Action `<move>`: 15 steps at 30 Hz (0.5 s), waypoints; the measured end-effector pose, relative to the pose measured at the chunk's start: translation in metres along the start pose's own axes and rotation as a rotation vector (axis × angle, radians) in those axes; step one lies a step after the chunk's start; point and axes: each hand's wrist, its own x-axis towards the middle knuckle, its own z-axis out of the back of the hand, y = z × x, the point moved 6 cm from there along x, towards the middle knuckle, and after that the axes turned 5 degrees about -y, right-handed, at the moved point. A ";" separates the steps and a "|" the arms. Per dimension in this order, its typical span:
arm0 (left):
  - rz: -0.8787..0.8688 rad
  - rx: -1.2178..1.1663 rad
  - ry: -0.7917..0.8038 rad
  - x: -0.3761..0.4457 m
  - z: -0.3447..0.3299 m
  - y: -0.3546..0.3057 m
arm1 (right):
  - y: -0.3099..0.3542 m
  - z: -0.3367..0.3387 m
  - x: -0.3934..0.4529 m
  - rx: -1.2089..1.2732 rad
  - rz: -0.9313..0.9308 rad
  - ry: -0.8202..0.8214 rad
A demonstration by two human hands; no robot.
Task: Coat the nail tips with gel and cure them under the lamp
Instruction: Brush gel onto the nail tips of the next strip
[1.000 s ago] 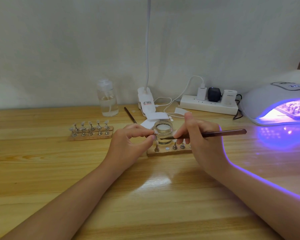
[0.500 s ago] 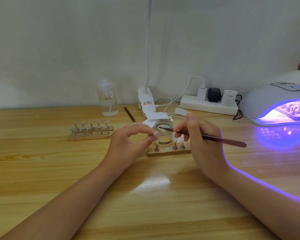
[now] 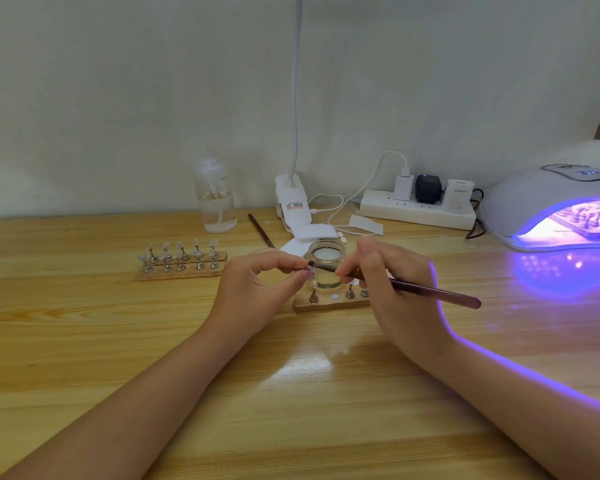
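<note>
since half a second ago the brush [image 3: 395, 284] tip has come off the gel jar [image 3: 327, 263] rim and now meets the nail tip [image 3: 309, 270] pinched on its stand between left hand [image 3: 257, 289] thumb and forefinger, just in front of the jar. right hand [image 3: 392, 289] grips the brush pen-style, handle pointing right and low. jar sits behind the near wooden holder [image 3: 329, 303], which carries a few stands. second holder [image 3: 182, 263] with ten tipped stands lies left, apart. uv lamp [image 3: 534, 202] glows purple at far right with a holder inside. pump bottle [image 3: 215, 199], spare brush [image 3: 260, 230], clip lamp [image 3: 290, 202], power strip [image 3: 416, 209] at back of table [image 3: 291, 410].
</note>
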 end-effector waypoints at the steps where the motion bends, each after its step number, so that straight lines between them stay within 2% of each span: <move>1: -0.001 0.004 -0.001 0.000 0.000 0.000 | 0.001 0.000 0.000 0.014 0.003 -0.002; 4: -0.005 0.008 0.000 -0.001 0.001 -0.001 | 0.002 0.000 -0.001 0.066 -0.015 -0.002; 9: 0.001 0.006 0.001 0.000 0.000 -0.001 | -0.006 0.006 0.000 0.097 -0.149 -0.083; 15: -0.005 0.008 0.007 0.000 0.000 -0.001 | -0.008 0.002 -0.001 0.060 -0.177 -0.045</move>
